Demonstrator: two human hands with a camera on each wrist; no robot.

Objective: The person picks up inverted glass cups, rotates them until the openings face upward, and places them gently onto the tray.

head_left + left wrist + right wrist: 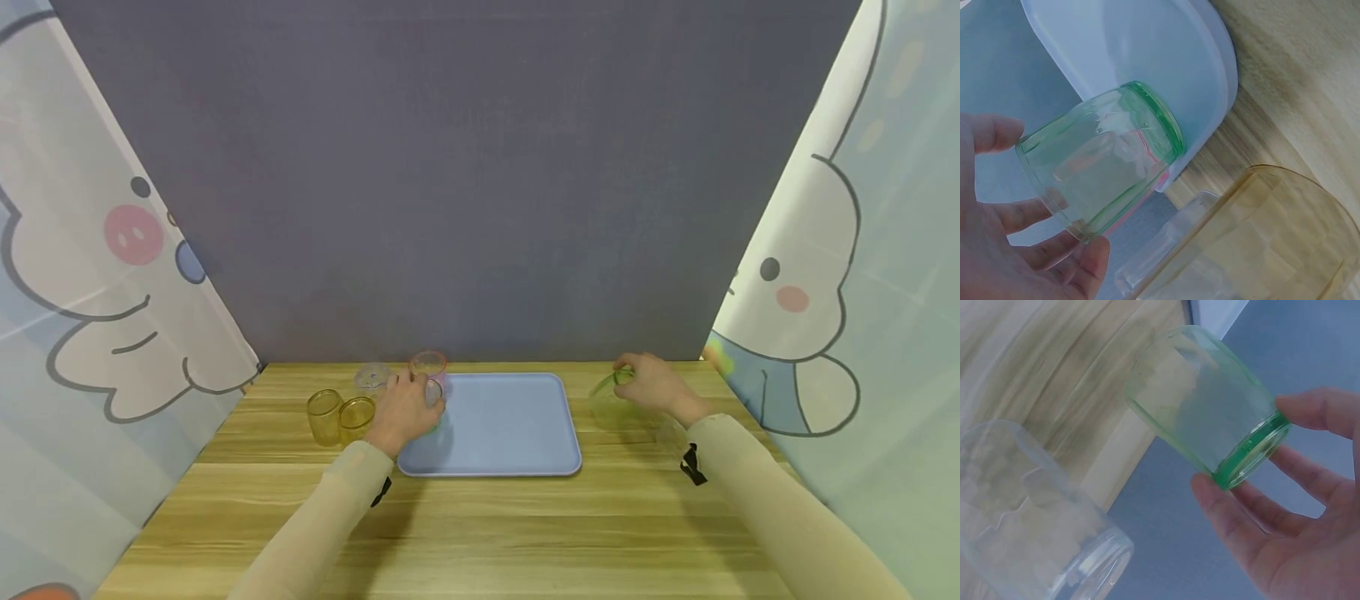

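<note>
My left hand [405, 412] grips the rim of a green-tinted cup [1100, 162], its thick base toward the left end of the pale blue tray [498, 425]. Whether that base touches the tray I cannot tell. Right of the tray, my right hand [654, 385] pinches another green cup [1204, 406] round its thick base, which points up with the mouth downward. Next to it a clear cup [1041, 512] stands upside down, partly hidden by the right forearm in the head view. Beside my left hand are two amber cups [325, 419].
A clear cup [372, 379] and a pink-rimmed cup [429, 363] stand behind my left hand, the pink one close to the tray's back left corner. Wood-grain table [495, 533] surrounds the tray. A grey panel [480, 183] rises at the back, with cartoon-printed curtains [802, 275] on both sides.
</note>
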